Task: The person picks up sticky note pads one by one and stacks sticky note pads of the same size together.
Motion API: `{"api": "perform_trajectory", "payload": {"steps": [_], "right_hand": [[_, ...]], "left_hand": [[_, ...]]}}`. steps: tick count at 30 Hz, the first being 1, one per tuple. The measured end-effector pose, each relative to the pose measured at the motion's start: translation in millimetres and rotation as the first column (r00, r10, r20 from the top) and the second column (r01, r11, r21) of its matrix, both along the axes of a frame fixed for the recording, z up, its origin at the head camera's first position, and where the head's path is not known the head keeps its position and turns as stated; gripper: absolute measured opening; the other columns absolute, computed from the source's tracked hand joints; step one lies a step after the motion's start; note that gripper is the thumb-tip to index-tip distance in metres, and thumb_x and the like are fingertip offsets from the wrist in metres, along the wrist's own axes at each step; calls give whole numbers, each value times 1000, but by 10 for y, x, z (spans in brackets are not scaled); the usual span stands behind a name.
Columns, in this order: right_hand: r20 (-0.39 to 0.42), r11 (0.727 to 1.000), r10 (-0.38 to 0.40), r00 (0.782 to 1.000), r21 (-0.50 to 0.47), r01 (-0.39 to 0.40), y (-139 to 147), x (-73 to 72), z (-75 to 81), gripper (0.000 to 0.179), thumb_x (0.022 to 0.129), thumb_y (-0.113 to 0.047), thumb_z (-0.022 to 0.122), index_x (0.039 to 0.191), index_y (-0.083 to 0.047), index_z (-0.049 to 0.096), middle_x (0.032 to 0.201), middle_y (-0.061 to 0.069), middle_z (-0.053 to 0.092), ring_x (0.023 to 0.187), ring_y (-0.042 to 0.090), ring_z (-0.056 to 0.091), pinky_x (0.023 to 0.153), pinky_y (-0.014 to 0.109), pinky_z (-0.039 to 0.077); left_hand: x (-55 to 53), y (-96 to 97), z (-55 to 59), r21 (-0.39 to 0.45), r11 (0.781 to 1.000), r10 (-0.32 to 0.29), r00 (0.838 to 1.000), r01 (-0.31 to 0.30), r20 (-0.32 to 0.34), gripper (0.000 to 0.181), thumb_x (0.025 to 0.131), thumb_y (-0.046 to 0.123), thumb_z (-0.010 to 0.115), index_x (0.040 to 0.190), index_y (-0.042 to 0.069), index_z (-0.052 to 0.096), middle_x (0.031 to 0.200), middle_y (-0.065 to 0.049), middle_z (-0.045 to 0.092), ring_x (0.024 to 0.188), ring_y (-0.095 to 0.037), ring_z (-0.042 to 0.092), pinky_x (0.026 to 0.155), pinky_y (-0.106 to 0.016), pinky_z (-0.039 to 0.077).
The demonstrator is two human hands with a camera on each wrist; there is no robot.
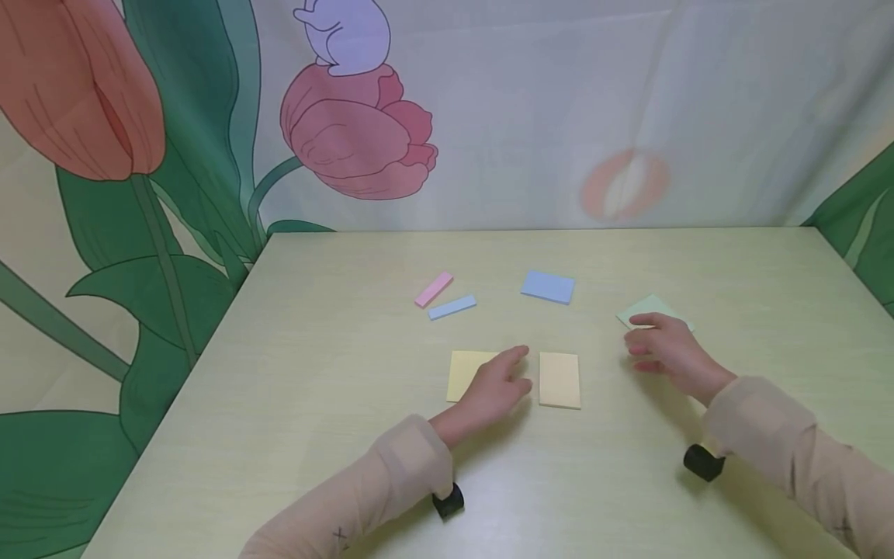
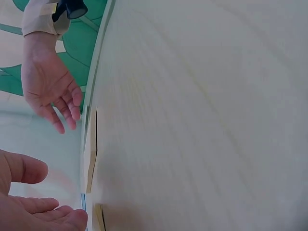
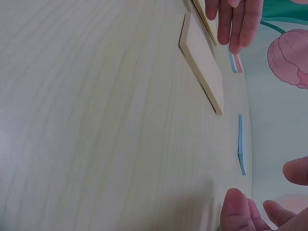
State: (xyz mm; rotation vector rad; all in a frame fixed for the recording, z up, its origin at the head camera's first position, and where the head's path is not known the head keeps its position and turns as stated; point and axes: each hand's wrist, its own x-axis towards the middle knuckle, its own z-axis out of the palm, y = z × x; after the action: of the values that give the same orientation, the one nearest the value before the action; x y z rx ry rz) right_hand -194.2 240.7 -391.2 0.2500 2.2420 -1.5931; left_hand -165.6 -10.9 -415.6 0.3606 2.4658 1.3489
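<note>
My left hand (image 1: 492, 390) hovers over the right part of a yellow sticky-note pad (image 1: 464, 371), its fingers loosely extended and holding nothing. Just right of those fingertips lies a pale orange sticky-note pad (image 1: 559, 380). Over at the right, my right hand (image 1: 673, 353) is near a pale green sticky-note pad (image 1: 653, 306) and hides its lower part. The right fingers are relaxed and apart, with nothing between them. In the right wrist view the pale orange pad (image 3: 202, 65) lies flat on the table, away from the right fingertips (image 3: 234, 204).
Farther back on the table (image 1: 314, 334) lie a blue sticky-note pad (image 1: 548, 287), a narrow pink strip pad (image 1: 434, 289) and a narrow blue strip pad (image 1: 452, 307). A printed curtain (image 1: 524, 116) hangs behind the table's far edge.
</note>
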Motion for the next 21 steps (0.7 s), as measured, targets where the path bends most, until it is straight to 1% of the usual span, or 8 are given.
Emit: {"api": "perform_trajectory", "payload": {"steps": [4, 6, 8, 11, 13, 15, 18, 21], "right_hand": [[-4, 1000, -9, 1000, 9, 9, 54, -28, 3, 59, 87, -16, 46, 136, 4, 22, 106, 6, 48, 83, 10, 49, 75, 25, 49], [-5, 1000, -17, 1000, 15, 17, 82, -43, -3, 59, 87, -16, 46, 137, 3, 22, 102, 3, 48, 82, 9, 48, 75, 24, 50], [-7, 999, -23, 1000, 28, 23, 111, -64, -19, 59, 87, -17, 46, 137, 3, 21, 101, 3, 47, 82, 10, 48, 74, 23, 50], [-14, 998, -20, 1000, 57, 21, 152, -89, -36, 59, 88, -19, 45, 137, 3, 21, 110, 9, 45, 88, 14, 48, 73, 23, 49], [-17, 997, -18, 1000, 81, 19, 178, -107, -40, 59, 89, -20, 45, 138, 3, 20, 117, 14, 42, 91, 18, 48, 73, 23, 49], [-21, 995, -19, 1000, 94, 20, 203, -118, -33, 59, 90, -21, 44, 138, 3, 19, 121, 17, 39, 94, 20, 47, 73, 22, 49], [-24, 994, -30, 999, 107, 32, 239, -134, -21, 59, 90, -23, 43, 138, 3, 19, 120, 16, 39, 92, 19, 48, 73, 22, 49], [-32, 993, -36, 999, 112, 40, 276, -147, -13, 60, 90, -24, 42, 138, 4, 19, 119, 15, 40, 90, 17, 49, 73, 22, 49]], "left_hand": [[-13, -49, 2, 4, 1000, 19, 1000, -19, 20, 49, 87, 11, 48, 134, 6, 36, 137, -13, 39, 124, -27, 39, 101, -39, 33], [-22, -68, 4, 8, 999, 31, 999, -31, 29, 48, 87, 12, 48, 134, 7, 36, 136, -13, 40, 121, -27, 42, 99, -39, 36], [-31, -83, 6, 14, 999, 37, 999, -38, 32, 48, 87, 11, 48, 134, 7, 36, 136, -13, 40, 120, -29, 43, 97, -39, 37], [-45, -97, 15, 35, 998, 42, 999, -43, 30, 48, 87, 10, 48, 134, 6, 37, 135, -13, 41, 118, -30, 44, 95, -40, 39], [-61, -95, 24, 52, 998, 42, 999, -43, 21, 47, 87, 9, 48, 133, 5, 37, 135, -13, 41, 120, -29, 43, 96, -39, 38], [-85, -79, 31, 63, 997, 46, 999, -47, 14, 47, 87, 9, 47, 133, 4, 38, 135, -11, 41, 121, -27, 43, 97, -38, 37], [-125, -32, 35, 80, 995, 53, 999, -53, 5, 46, 87, 8, 47, 132, 4, 39, 135, -10, 42, 122, -25, 42, 98, -37, 37], [-151, 24, 36, 97, 994, 54, 999, -54, 5, 46, 86, 8, 48, 131, 3, 40, 134, -10, 43, 120, -25, 44, 96, -36, 39]]}}
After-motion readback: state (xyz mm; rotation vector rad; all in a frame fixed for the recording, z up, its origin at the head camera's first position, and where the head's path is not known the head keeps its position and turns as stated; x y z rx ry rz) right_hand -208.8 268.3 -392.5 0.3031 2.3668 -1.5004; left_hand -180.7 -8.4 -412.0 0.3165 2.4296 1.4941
